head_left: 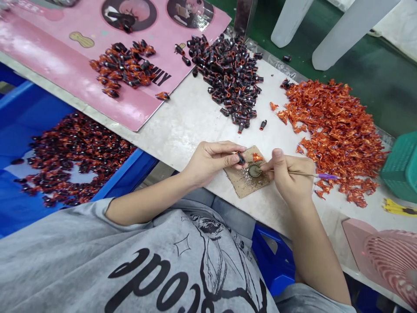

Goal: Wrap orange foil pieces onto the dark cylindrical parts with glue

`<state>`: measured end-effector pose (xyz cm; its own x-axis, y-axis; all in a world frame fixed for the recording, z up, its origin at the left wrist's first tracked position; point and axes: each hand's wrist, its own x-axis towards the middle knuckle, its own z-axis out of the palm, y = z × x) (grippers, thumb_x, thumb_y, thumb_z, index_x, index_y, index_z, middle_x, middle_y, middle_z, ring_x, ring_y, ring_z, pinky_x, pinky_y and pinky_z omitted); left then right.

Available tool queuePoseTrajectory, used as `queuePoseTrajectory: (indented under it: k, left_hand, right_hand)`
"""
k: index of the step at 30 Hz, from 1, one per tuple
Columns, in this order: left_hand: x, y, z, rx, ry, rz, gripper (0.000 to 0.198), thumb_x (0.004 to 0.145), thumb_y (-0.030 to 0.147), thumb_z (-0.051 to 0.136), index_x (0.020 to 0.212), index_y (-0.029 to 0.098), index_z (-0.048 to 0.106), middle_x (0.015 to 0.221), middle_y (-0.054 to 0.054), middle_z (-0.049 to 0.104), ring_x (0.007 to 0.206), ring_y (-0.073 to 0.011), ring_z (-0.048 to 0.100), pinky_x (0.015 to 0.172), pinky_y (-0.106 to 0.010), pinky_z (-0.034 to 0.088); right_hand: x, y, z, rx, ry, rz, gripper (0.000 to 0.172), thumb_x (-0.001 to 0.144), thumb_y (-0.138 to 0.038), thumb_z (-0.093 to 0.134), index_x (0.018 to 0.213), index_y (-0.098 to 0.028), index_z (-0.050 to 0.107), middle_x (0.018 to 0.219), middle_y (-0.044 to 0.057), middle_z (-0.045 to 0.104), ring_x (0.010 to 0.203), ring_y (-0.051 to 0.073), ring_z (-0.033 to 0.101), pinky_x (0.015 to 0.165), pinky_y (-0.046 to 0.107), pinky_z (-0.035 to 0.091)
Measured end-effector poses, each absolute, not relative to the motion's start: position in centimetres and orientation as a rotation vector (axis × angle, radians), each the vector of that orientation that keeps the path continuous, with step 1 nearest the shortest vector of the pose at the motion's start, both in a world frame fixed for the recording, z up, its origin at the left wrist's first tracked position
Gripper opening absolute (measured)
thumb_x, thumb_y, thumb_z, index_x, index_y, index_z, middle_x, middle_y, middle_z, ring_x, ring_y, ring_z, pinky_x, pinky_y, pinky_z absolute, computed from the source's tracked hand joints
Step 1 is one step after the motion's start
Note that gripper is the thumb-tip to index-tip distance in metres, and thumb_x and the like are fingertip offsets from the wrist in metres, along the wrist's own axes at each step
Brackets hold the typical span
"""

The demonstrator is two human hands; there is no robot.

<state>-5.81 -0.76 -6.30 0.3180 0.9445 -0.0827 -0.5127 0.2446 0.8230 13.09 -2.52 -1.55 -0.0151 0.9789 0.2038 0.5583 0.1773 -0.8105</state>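
My left hand (216, 161) pinches a small black plastic part (240, 158) between thumb and fingertips, just over a brown cardboard square (239, 184). In my right hand (289, 174) is a thin brush (304, 174) with a purple section at its back end. The brush's front end points down at a small round cap (254, 170) lying on the cardboard; its tip is hard to make out. A single orange piece (257, 157) rests on the cardboard just beyond the cap. Dark smears and specks surround the cap.
Beyond my hands lie a heap of black parts (230, 71) and a heap of orange pieces (335, 130). Joined black-and-orange pieces (122, 67) sit on a pink sheet (130, 111). A blue bin (130, 174) stands left, a green basket (402, 167) and pink fan (391, 256) right.
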Motion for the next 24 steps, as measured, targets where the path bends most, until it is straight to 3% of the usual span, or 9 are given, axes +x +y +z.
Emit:
queuePoseTrajectory:
  k: [9, 16, 20, 24]
  left_hand:
    - [-6.0, -0.6, -6.2, 0.881, 0.639, 1.044, 0.020, 0.068, 0.033, 0.091, 0.081, 0.021, 0.083, 0.083, -0.005, 0.079, 0.070, -0.0150, 0.074, 0.068, -0.026, 0.062]
    - [-6.4, -1.1, -5.8, 1.032, 0.822, 1.157, 0.019, 0.080, 0.034, 0.080, 0.089, 0.017, 0.078, 0.095, -0.007, 0.075, 0.078, -0.0161, 0.074, 0.077, -0.031, 0.062]
    - [-7.8, -0.4, -4.3, 1.533, 1.027, 1.234, 0.012, 0.087, 0.029, 0.070, 0.091, 0.020, 0.077, 0.096, -0.008, 0.073, 0.084, -0.0179, 0.069, 0.077, -0.031, 0.058]
    - [-8.1, 1.2, -3.7, 2.193, 1.080, 0.891, 0.016, 0.091, 0.025, 0.064, 0.101, 0.018, 0.074, 0.104, -0.010, 0.071, 0.096, -0.0236, 0.066, 0.086, -0.037, 0.054]
  right_hand:
    - [12.3, -3.2, -0.9, -1.347, -1.297, 0.630, 0.063, 0.094, -0.063, 0.049, 0.055, -0.021, 0.074, 0.038, 0.000, 0.053, 0.035, 0.010, 0.047, 0.038, 0.027, 0.030]
    - [12.5, -3.2, -1.5, -1.387, -1.307, 0.471, 0.054, 0.095, -0.059, 0.051, 0.060, -0.026, 0.076, 0.042, -0.001, 0.055, 0.040, 0.011, 0.052, 0.042, 0.030, 0.033]
    - [13.0, -2.9, -1.6, -1.427, -1.332, 0.447, 0.055, 0.095, -0.059, 0.050, 0.060, -0.027, 0.076, 0.042, -0.001, 0.055, 0.040, 0.013, 0.053, 0.043, 0.031, 0.034]
    - [13.3, -2.9, -1.5, -1.447, -1.356, 0.476, 0.057, 0.095, -0.061, 0.050, 0.057, -0.026, 0.074, 0.040, -0.001, 0.054, 0.037, 0.012, 0.050, 0.041, 0.031, 0.032]
